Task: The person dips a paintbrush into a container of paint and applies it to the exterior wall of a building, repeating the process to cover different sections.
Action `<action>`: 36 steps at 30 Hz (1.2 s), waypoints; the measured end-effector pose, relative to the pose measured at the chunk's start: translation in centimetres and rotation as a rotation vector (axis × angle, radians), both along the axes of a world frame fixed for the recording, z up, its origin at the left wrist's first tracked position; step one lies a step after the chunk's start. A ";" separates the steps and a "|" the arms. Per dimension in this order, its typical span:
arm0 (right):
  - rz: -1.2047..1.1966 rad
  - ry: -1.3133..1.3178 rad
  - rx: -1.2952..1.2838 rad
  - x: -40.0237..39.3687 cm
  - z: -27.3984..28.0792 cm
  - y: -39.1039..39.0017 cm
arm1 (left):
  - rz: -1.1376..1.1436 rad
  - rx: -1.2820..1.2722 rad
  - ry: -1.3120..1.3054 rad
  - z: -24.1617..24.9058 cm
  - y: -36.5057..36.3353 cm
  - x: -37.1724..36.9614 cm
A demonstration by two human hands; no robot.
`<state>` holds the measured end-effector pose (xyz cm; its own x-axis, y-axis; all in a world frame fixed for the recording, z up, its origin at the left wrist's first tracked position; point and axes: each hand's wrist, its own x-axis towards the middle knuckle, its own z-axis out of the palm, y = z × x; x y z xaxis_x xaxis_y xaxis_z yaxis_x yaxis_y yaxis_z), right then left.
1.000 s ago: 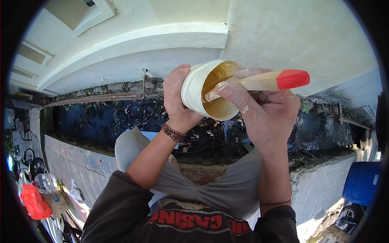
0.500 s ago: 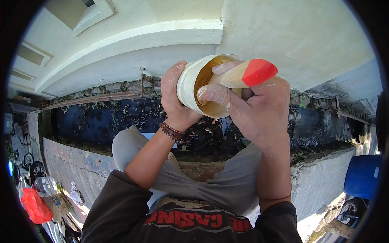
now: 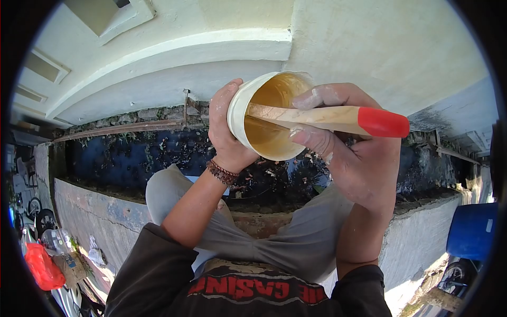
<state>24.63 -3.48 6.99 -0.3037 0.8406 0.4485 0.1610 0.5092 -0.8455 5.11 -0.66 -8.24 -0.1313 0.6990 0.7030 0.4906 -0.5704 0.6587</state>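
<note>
A cream-coloured paint can (image 3: pixel 238 112) is tilted so its mouth faces right, with yellowish paint coating the inside. My left hand (image 3: pixel 226 124) wraps round the can's left side and underside. Between the thumb and fingers of my right hand (image 3: pixel 355 153) is a paintbrush (image 3: pixel 331 118) with a pale wooden handle and a red end. The handle lies nearly level, its red end pointing right. The brush's other end reaches into the can, and its bristles are hidden there. White smears mark the fingers of both hands.
A cream wall (image 3: pixel 369 47) rises ahead. Below it runs a ditch of dark water (image 3: pixel 121 158) with floating leaves, bordered by a concrete ledge (image 3: pixel 100 203) on my side. A blue barrel (image 3: pixel 471 230) stands at right, a red plastic bag (image 3: pixel 43 267) at lower left.
My right hand has moved right and slightly down, drawing the paintbrush partly out of the can. More of the handle shows, and it lies flatter. The can's mouth has turned a little towards me.
</note>
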 end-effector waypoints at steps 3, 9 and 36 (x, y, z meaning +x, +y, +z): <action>0.021 -0.045 0.029 0.3 0.6 -0.1 | -0.020 -0.031 -0.039 -0.4 0.2 -0.1; 0.104 -0.144 0.199 0.9 0.1 0.6 | -0.013 0.315 0.074 0.2 0.4 0.7; -0.064 -0.078 0.354 1.7 0.3 0.3 | -0.123 -0.126 0.098 3.5 -0.4 0.1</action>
